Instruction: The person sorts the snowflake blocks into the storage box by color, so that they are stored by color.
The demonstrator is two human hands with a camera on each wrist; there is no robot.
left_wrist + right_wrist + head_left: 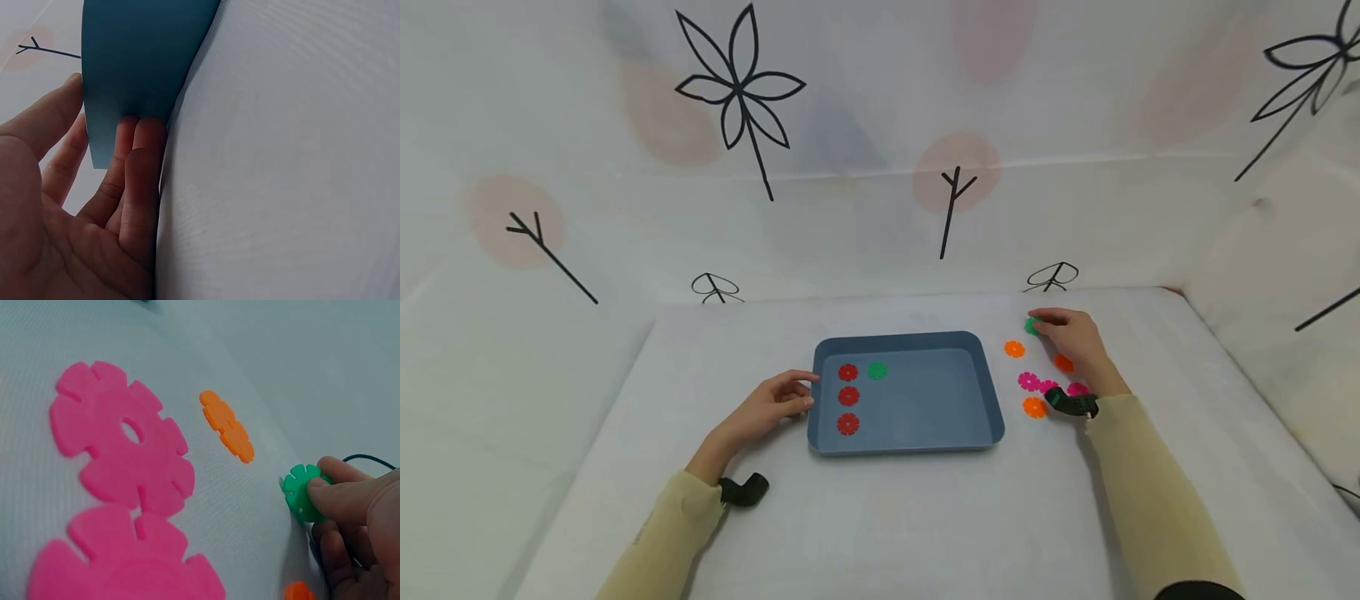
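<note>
My right hand (1077, 343) pinches a green notched flower-shaped disc (299, 492) between thumb and index finger, low over the cloth at the far right. The other fingers curl beneath it. At the left side of a blue-grey tray (917, 417), my left hand (766, 410) rests its fingertips against the outer wall, with the thumb up near the rim. Inside the tray, three red discs (848, 396) form a column along the left. One green disc (877, 371) lies beside the farthest red one.
Right of the tray lie loose orange discs (1014, 349) and pink discs (1029, 382), some partly hidden under the right wrist and its camera. A white cloth (895, 525) covers the table, and a patterned sheet (850, 225) hangs behind it.
</note>
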